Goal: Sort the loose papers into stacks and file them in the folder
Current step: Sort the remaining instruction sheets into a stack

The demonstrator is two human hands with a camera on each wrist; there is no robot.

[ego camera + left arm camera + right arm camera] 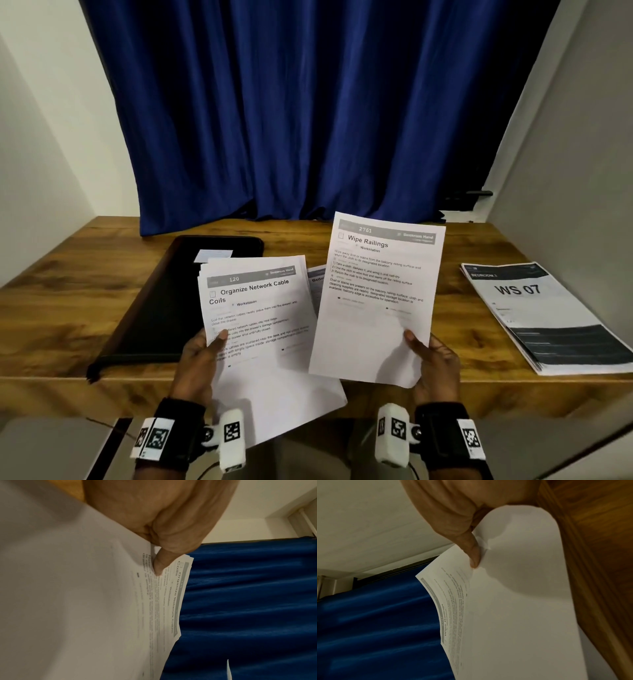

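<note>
1. The person is sorting, and the filing is not yet begun. The left hand is gripping a bundle of papers with the thumb on top; the front page is reading "Organize Network Cable Coils". The bundle is being held over the near edge of the bench, not lying on it.

2. The right hand is pinching a single sheet near its lower edge, thumb in front and fingers behind. This sheet, titled "Wipe Railings", is standing almost upright in the air, just beside the bundle, and it is bending a little near the thumb.

3. In my judgement the single sheet is being read to decide its stack. The next move is asking for a choice: to lay it with sheets of the same kind, flat and with edges aligned.

4. A sorted stack headed "WS 07" is lying on the right part of the bench, well apart from the hands. Another sheet with a blue heading is lying partly hidden behind the held papers.

5. The black folder is lying shut on the left, with a small white label on it. It must be opened before filing, and both hands are occupied.

6. A blue curtain is hanging behind the bench; it is not in the way.
</note>
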